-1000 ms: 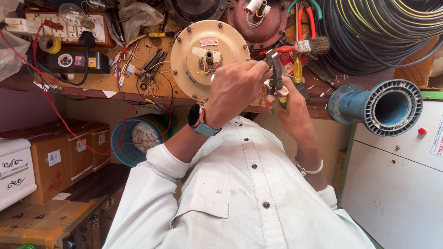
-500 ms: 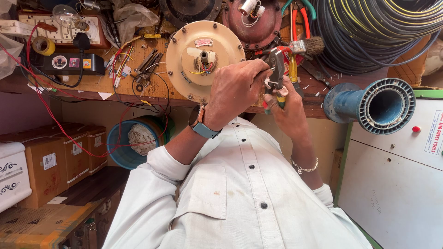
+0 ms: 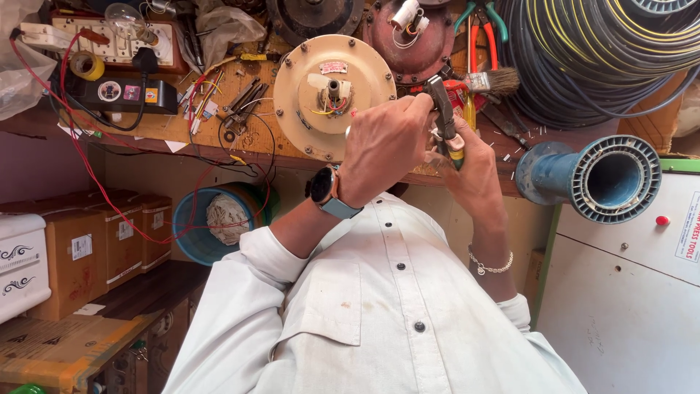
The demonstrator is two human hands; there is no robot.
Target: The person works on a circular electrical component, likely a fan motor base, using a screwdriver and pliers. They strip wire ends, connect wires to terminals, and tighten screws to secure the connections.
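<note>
My left hand [image 3: 383, 149], with a watch on its wrist, pinches the upper end of a dark metal tool [image 3: 440, 102] held upright in front of my chest. My right hand [image 3: 477, 179], wearing a thin bracelet, grips the tool's lower end, where a small yellow-green tip [image 3: 456, 149] shows between the fingers. What the tool works on is hidden by my fingers. Just behind the hands a round cream fan motor housing [image 3: 306, 109] lies on the wooden bench [image 3: 182, 124], with coloured wires at its centre shaft.
A brush [image 3: 492, 80], red-handled pliers [image 3: 481, 33], a switch board [image 3: 109, 44], tape and loose wires crowd the bench. Coiled cable [image 3: 598, 51] lies at the right, above a blue ribbed pipe [image 3: 598, 179]. Below the bench are a blue bucket [image 3: 197, 233] and cardboard boxes [image 3: 95, 248].
Both hands keep their hold on the tool and have drifted slightly right and down in the view. The view has shifted a little; nothing was let go.
</note>
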